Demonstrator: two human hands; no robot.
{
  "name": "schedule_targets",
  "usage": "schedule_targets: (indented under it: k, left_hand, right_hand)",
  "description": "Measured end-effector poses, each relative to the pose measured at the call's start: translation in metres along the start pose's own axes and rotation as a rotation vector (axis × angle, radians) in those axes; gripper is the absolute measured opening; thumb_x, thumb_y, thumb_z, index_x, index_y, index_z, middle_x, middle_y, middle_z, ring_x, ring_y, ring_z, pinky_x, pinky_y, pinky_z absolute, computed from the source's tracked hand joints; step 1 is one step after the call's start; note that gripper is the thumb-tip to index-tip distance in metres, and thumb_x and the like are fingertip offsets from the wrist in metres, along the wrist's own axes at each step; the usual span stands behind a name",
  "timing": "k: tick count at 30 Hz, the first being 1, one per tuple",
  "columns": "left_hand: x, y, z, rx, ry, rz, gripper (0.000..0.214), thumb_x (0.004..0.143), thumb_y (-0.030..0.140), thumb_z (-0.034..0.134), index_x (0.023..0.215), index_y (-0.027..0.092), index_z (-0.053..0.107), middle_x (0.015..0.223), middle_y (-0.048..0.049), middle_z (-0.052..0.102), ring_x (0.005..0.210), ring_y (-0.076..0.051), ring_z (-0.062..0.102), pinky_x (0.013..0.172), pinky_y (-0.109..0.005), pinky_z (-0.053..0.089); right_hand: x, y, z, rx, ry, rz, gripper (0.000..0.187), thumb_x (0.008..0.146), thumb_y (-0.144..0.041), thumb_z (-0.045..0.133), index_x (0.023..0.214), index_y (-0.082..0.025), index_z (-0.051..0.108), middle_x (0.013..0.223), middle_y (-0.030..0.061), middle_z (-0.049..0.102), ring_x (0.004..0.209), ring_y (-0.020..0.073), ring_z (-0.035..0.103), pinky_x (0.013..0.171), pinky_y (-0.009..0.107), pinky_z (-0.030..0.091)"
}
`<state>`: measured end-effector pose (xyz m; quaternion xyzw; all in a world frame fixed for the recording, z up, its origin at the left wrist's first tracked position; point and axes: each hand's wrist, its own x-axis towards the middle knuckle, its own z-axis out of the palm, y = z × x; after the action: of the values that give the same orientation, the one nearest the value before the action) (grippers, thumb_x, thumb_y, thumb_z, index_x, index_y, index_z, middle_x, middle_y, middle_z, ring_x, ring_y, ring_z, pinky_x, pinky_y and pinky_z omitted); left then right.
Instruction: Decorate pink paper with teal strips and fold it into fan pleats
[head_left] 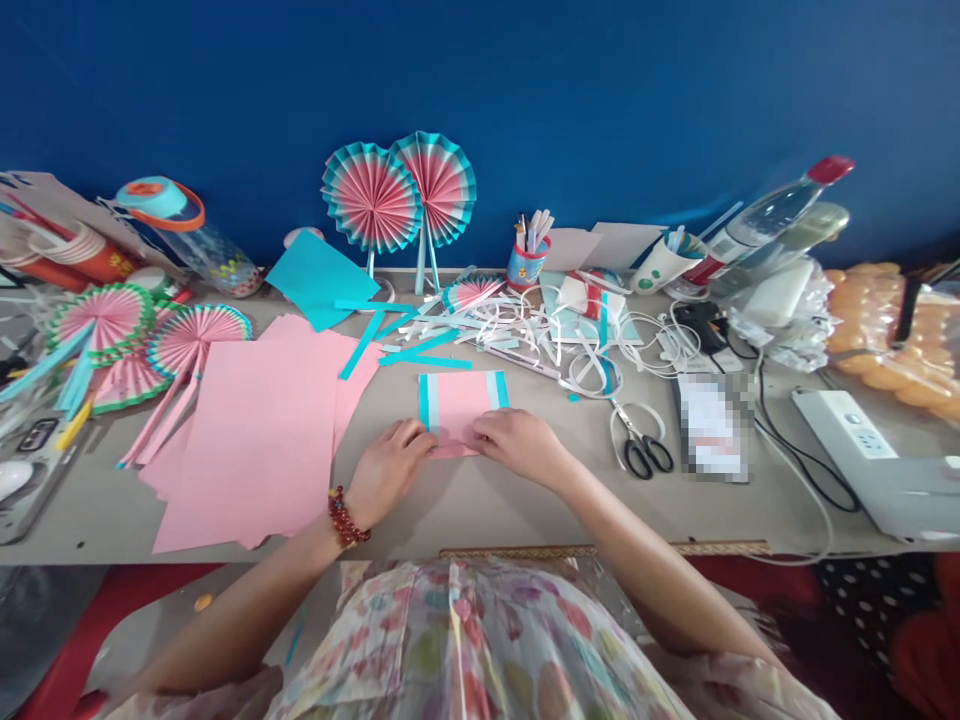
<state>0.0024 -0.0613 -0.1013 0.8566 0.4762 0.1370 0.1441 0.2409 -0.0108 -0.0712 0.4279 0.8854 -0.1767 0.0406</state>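
Observation:
A pink sheet of paper (463, 398) with blue and pale stripes along its left and right sides lies on the table in front of me. My left hand (391, 465) has its curled fingers on the near left corner. At the near right corner, my right hand (521, 447) grips the same sheet, fingers bent and pressed together. A narrow strip along the near edge looks folded between the hands; the fingertips partly hide it. Beaded bracelets circle my left wrist.
Large pink sheets (262, 430) are stacked at left, near finished paper fans (199, 340). White paper scraps (502, 325) and blue strips (427, 362) lie beyond the sheet. Scissors (646, 452), a blurred-out rectangle (714, 428) and a power strip (862, 425) sit at right.

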Motion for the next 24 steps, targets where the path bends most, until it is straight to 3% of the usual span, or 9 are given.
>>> schedule_targets:
  k: [8, 24]
  left_hand:
    - [0.001, 0.0, -0.002, -0.023, 0.005, 0.008, 0.02, 0.101, 0.022, 0.04, 0.103, 0.021, 0.06, 0.099, -0.0037, 0.056, 0.092, -0.018, 0.056, 0.08, -0.032, 0.048]
    - [0.002, 0.001, -0.003, -0.025, 0.004, 0.003, 0.016, 0.101, 0.022, 0.043, 0.1, 0.021, 0.059, 0.097, -0.0031, 0.056, 0.092, -0.018, 0.056, 0.08, -0.031, 0.047]
  right_hand:
    - [0.001, 0.004, 0.003, 0.104, 0.033, 0.007, 0.023, 0.095, -0.036, 0.059, 0.082, -0.019, 0.067, 0.084, 0.0031, 0.068, 0.079, 0.0157, 0.057, 0.066, 0.026, 0.029]
    - [0.0, 0.008, 0.02, 0.021, 0.087, -0.042, 0.023, 0.096, -0.038, 0.058, 0.089, -0.017, 0.066, 0.089, 0.0055, 0.068, 0.083, 0.0174, 0.058, 0.073, 0.027, 0.032]
